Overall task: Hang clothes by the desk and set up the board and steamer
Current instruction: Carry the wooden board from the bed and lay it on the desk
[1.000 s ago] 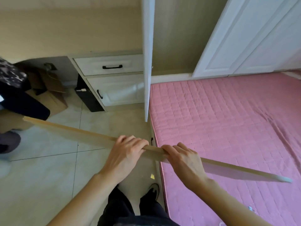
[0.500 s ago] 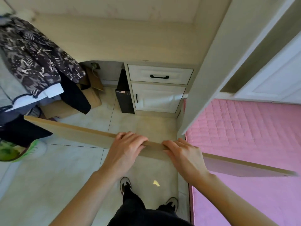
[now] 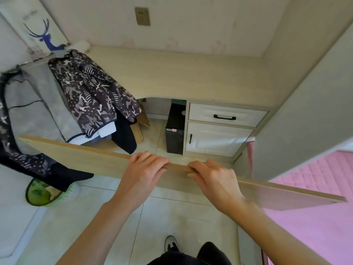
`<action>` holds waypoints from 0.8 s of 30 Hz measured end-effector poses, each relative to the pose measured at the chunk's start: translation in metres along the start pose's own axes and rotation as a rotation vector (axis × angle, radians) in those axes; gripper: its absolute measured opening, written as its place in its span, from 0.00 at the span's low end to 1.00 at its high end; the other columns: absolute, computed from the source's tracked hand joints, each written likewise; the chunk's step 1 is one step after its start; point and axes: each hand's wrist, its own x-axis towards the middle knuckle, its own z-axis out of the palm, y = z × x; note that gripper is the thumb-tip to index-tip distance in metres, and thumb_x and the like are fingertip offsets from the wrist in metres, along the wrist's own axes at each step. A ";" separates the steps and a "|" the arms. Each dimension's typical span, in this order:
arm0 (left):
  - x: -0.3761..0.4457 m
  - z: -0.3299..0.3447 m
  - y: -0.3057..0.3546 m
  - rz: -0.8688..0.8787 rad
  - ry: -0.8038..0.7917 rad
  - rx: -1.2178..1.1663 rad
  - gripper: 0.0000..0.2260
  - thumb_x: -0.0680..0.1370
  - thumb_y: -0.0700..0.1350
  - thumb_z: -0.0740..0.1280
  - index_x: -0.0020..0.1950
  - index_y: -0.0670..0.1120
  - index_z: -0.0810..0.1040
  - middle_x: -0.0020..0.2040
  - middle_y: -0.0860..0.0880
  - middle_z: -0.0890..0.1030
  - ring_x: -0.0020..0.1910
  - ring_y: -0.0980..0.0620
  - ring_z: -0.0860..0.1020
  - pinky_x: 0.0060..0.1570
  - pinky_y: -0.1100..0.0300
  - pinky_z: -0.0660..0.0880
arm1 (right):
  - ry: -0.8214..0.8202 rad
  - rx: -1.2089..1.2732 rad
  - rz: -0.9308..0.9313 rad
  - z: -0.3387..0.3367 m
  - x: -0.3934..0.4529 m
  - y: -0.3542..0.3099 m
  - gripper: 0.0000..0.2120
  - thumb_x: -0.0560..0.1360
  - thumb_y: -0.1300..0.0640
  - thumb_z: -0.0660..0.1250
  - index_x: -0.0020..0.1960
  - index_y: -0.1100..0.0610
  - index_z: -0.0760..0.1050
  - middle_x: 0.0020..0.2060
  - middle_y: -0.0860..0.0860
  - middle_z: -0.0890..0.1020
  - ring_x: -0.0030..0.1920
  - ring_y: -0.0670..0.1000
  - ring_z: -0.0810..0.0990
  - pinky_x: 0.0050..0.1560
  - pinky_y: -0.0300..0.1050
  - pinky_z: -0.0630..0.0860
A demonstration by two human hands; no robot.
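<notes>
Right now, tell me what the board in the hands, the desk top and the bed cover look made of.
Board: looks like laminated wood panel, pale matte grain on its face, thin flat edge; solid wood cannot be ruled out. Both the left hand and right hand grip it.
Desk top: seemingly the same pale wood-look laminate, matte.
Bed cover: pink quilted fabric, stitched in a grid of squares.

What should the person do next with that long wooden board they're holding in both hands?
Probably carry it a little further forward, toward the desk. Both the left hand and the right hand grip the board near its middle, it hangs in the air over the floor, and the clothes already hang by the desk's left end, so setting the board up looks like the step left.
</notes>
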 end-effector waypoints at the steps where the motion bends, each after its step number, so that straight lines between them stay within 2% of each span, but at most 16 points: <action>1: 0.005 -0.005 -0.008 0.005 0.013 0.010 0.13 0.79 0.51 0.57 0.56 0.50 0.79 0.48 0.58 0.80 0.50 0.55 0.75 0.53 0.59 0.65 | 0.024 0.007 -0.004 0.000 0.011 -0.003 0.05 0.74 0.53 0.70 0.49 0.49 0.78 0.32 0.44 0.79 0.31 0.48 0.76 0.20 0.43 0.70; 8: 0.051 -0.026 -0.052 0.020 0.071 0.048 0.10 0.79 0.50 0.59 0.56 0.51 0.78 0.47 0.58 0.79 0.49 0.54 0.75 0.52 0.55 0.67 | 0.059 -0.006 -0.048 0.006 0.084 0.000 0.05 0.74 0.52 0.70 0.50 0.49 0.79 0.30 0.45 0.77 0.29 0.47 0.75 0.20 0.41 0.69; 12: 0.089 -0.029 -0.071 0.015 0.084 0.063 0.11 0.79 0.50 0.59 0.57 0.51 0.78 0.48 0.58 0.79 0.50 0.54 0.75 0.52 0.57 0.66 | 0.101 -0.016 -0.073 0.010 0.126 0.016 0.05 0.73 0.51 0.68 0.48 0.49 0.80 0.30 0.45 0.77 0.30 0.47 0.76 0.21 0.40 0.66; 21: 0.203 -0.015 -0.101 0.017 0.151 0.059 0.12 0.79 0.50 0.59 0.57 0.50 0.79 0.48 0.57 0.80 0.48 0.54 0.74 0.52 0.59 0.65 | 0.123 -0.017 -0.108 0.005 0.227 0.087 0.07 0.71 0.52 0.71 0.49 0.48 0.79 0.30 0.44 0.78 0.31 0.47 0.78 0.21 0.42 0.67; 24: 0.248 -0.008 -0.107 0.009 0.173 0.042 0.12 0.79 0.50 0.59 0.58 0.50 0.78 0.49 0.58 0.80 0.48 0.54 0.73 0.52 0.60 0.64 | 0.140 -0.031 -0.102 0.001 0.262 0.116 0.07 0.71 0.52 0.71 0.49 0.49 0.80 0.31 0.43 0.79 0.31 0.48 0.78 0.22 0.42 0.70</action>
